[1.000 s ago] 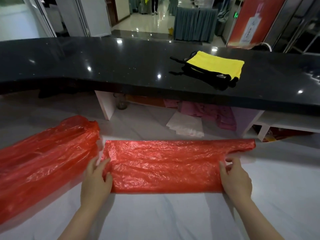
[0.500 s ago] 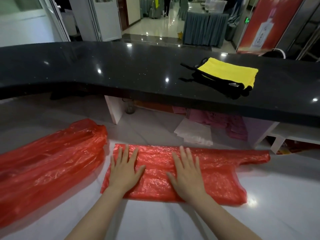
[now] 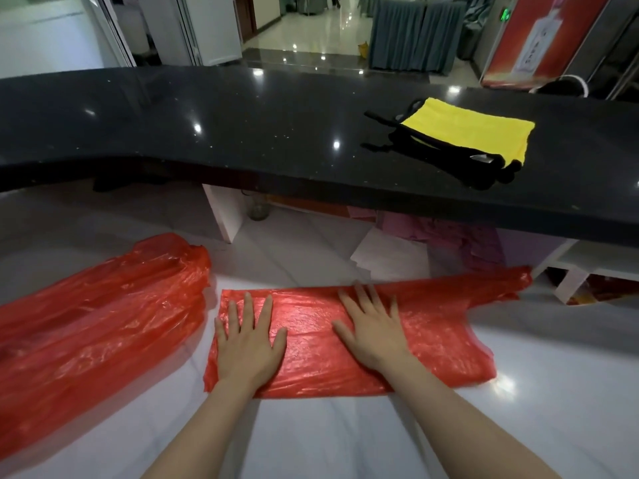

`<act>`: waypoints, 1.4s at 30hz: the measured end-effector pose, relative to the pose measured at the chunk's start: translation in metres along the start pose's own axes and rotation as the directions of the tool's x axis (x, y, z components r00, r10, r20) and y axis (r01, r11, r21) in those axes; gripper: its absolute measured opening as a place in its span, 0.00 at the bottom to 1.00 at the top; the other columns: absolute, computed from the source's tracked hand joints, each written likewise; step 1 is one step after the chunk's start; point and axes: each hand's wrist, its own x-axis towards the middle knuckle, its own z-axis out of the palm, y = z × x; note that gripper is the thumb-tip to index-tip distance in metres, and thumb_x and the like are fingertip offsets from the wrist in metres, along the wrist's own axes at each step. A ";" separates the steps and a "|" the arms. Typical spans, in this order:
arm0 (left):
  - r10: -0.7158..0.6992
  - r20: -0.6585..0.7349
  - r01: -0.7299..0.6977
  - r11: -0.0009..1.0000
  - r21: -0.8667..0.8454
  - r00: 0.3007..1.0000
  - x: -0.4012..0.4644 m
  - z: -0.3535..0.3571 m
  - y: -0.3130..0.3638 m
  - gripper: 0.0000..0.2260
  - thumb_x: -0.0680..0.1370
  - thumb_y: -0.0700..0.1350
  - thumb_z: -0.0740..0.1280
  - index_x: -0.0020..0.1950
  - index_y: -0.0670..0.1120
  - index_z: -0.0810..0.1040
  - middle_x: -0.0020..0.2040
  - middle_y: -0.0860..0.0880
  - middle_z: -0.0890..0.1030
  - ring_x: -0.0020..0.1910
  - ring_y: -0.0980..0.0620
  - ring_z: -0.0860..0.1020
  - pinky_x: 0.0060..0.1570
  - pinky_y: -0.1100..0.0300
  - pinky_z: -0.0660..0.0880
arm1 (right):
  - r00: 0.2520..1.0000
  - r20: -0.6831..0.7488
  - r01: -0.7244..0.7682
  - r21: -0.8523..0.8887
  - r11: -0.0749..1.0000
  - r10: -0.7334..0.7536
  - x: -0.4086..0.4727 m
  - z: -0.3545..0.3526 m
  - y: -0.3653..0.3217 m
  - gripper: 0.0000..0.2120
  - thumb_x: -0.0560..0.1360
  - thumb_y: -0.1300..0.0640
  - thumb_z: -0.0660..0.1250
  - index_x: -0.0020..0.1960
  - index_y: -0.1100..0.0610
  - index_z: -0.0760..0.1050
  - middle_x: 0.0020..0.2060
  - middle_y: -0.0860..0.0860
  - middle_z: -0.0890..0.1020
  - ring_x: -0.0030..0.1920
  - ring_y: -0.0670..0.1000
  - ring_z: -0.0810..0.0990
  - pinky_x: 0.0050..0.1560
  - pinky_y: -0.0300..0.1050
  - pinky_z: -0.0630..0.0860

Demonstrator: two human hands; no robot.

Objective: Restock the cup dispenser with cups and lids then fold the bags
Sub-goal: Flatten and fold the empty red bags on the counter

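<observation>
A red plastic bag, folded into a long flat strip, lies on the white marble worktop in front of me. Its handle end stretches away to the right. My left hand presses flat on the bag's left part with straight, spread fingers. On the bag's middle, my right hand lies flat as well, fingers straight. A second red bag, loose and crumpled, sits on the worktop to the left, just beside the folded one.
A raised black counter runs across behind the worktop. A yellow cloth with black straps lies on its right part. Under the counter I see white paper and pink cloths.
A second ago my hands held the bag's two ends. They came inward and now press flat on its left part and middle. The bag strip is narrower than a second ago.
</observation>
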 end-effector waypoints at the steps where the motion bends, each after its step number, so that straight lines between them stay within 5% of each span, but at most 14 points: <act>1: -0.002 0.002 0.002 1.000 0.007 1.000 0.000 0.000 0.000 0.30 0.78 0.64 0.44 0.77 0.58 0.38 0.79 0.47 0.39 0.77 0.42 0.36 0.72 0.43 0.34 | 0.999 -0.009 -0.035 -0.001 0.999 0.035 -0.002 -0.002 0.014 0.33 0.74 0.31 0.42 0.77 0.41 0.48 0.79 0.49 0.48 0.78 0.52 0.44 0.72 0.63 0.38; 8: -0.003 0.007 0.003 1.000 0.021 1.000 0.001 0.000 0.000 0.30 0.78 0.65 0.43 0.77 0.58 0.39 0.79 0.47 0.40 0.77 0.42 0.38 0.73 0.42 0.37 | 0.940 -0.039 -0.336 0.046 0.941 0.338 -0.023 -0.014 0.109 0.33 0.74 0.30 0.43 0.76 0.39 0.49 0.78 0.49 0.52 0.78 0.55 0.47 0.73 0.65 0.48; 13: 0.003 0.012 -0.004 0.999 0.039 1.000 0.002 -0.001 -0.002 0.30 0.77 0.66 0.43 0.77 0.59 0.39 0.79 0.47 0.41 0.77 0.42 0.39 0.73 0.43 0.38 | 0.847 -0.058 -0.524 0.080 0.848 0.529 -0.034 -0.023 0.147 0.33 0.74 0.31 0.44 0.76 0.40 0.49 0.78 0.49 0.50 0.78 0.53 0.46 0.71 0.70 0.45; 19: 0.003 0.032 -0.004 0.999 0.036 0.999 0.003 -0.002 -0.002 0.31 0.77 0.66 0.43 0.77 0.59 0.38 0.79 0.48 0.39 0.77 0.43 0.38 0.73 0.43 0.37 | 0.800 -0.038 -0.591 0.119 0.798 0.599 -0.036 -0.033 0.143 0.32 0.77 0.34 0.47 0.78 0.44 0.50 0.79 0.52 0.47 0.78 0.55 0.45 0.70 0.73 0.44; 24: 0.005 0.036 -0.006 1.000 0.031 0.999 0.003 -0.003 -0.002 0.31 0.77 0.66 0.43 0.77 0.58 0.40 0.79 0.47 0.40 0.77 0.42 0.38 0.73 0.42 0.38 | 0.901 -0.208 -0.366 0.105 0.925 0.380 -0.053 -0.036 0.084 0.30 0.78 0.38 0.50 0.77 0.47 0.54 0.78 0.52 0.51 0.78 0.54 0.43 0.70 0.70 0.38; 29: 0.002 0.034 -0.002 1.000 0.011 0.999 -0.007 -0.001 -0.002 0.31 0.78 0.66 0.44 0.78 0.58 0.40 0.79 0.47 0.40 0.77 0.42 0.37 0.72 0.42 0.37 | 0.977 -0.067 -0.196 0.099 0.976 0.203 -0.089 0.002 0.006 0.34 0.74 0.32 0.36 0.77 0.41 0.44 0.78 0.47 0.39 0.75 0.49 0.30 0.69 0.63 0.27; 32: -0.016 0.028 0.016 1.000 0.002 0.999 -0.019 0.001 -0.007 0.31 0.77 0.66 0.44 0.78 0.58 0.40 0.79 0.47 0.39 0.76 0.42 0.37 0.72 0.43 0.36 | 0.978 -0.034 -0.202 0.052 0.978 0.204 -0.102 0.014 -0.001 0.34 0.73 0.32 0.33 0.77 0.41 0.43 0.78 0.48 0.40 0.76 0.50 0.34 0.70 0.64 0.29; 38: -0.034 0.062 0.035 0.999 -0.011 0.997 -0.037 -0.002 -0.016 0.32 0.77 0.67 0.44 0.78 0.57 0.41 0.79 0.47 0.40 0.77 0.42 0.37 0.73 0.42 0.37 | 0.971 -0.063 -0.227 0.057 0.972 0.230 -0.111 0.014 0.009 0.29 0.78 0.35 0.43 0.77 0.40 0.47 0.79 0.47 0.45 0.78 0.50 0.40 0.72 0.63 0.37; 42: 0.023 0.104 -0.018 0.999 -0.049 0.994 -0.033 -0.028 -0.033 0.31 0.78 0.66 0.52 0.78 0.55 0.55 0.78 0.43 0.55 0.77 0.42 0.53 0.73 0.48 0.48 | 0.989 -0.015 -0.144 0.021 0.989 0.145 -0.101 0.001 0.021 0.29 0.79 0.36 0.48 0.77 0.40 0.47 0.79 0.46 0.46 0.78 0.49 0.41 0.74 0.63 0.42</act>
